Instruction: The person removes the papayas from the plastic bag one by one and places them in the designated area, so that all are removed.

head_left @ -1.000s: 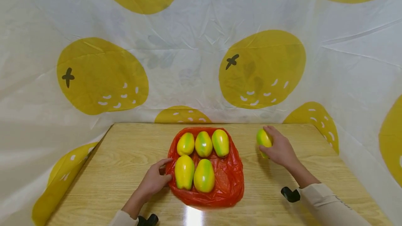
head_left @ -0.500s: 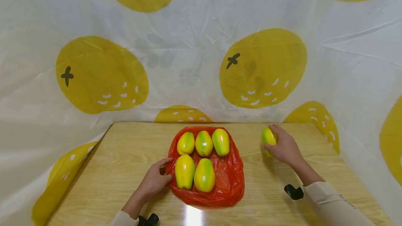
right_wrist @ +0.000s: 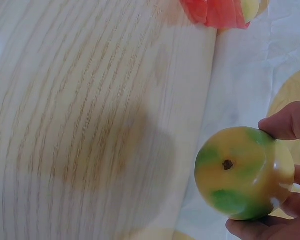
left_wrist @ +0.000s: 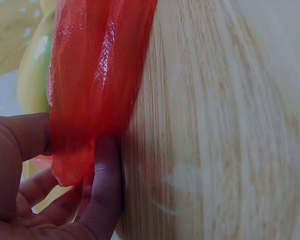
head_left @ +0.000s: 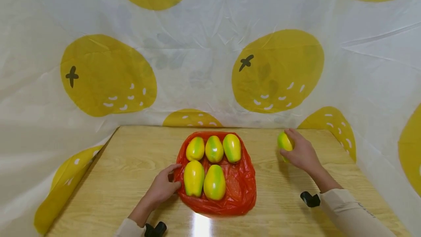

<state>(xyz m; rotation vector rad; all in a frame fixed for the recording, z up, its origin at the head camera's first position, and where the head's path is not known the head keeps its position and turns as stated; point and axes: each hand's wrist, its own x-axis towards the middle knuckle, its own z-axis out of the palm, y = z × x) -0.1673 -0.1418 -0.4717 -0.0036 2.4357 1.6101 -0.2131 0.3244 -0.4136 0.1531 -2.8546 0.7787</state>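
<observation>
In the head view a red plastic bag (head_left: 241, 193), its sides folded down low, lies on the table. Several yellow-green papayas (head_left: 214, 183) rest in it in two rows, three at the back and two in front. My left hand (head_left: 161, 185) is at the bag's left side; the left wrist view has the rim (left_wrist: 97, 75) between thumb and fingers. To the right of the bag, my right hand (head_left: 303, 153) grips another papaya (head_left: 284, 142). The right wrist view shows that papaya's stem end (right_wrist: 228, 164), held between thumb and fingertips above the table.
The wooden table (head_left: 138, 156) ends at the back against a white sheet (head_left: 194, 72) printed with large yellow fruit shapes. This sheet also hangs along both sides. Dark wrist mounts (head_left: 310, 199) sit below the sleeves.
My right hand has moved a little to the right with the papaya, farther from the bag. The left hand stays at the bag's left side, and the papayas in the bag keep their places.
</observation>
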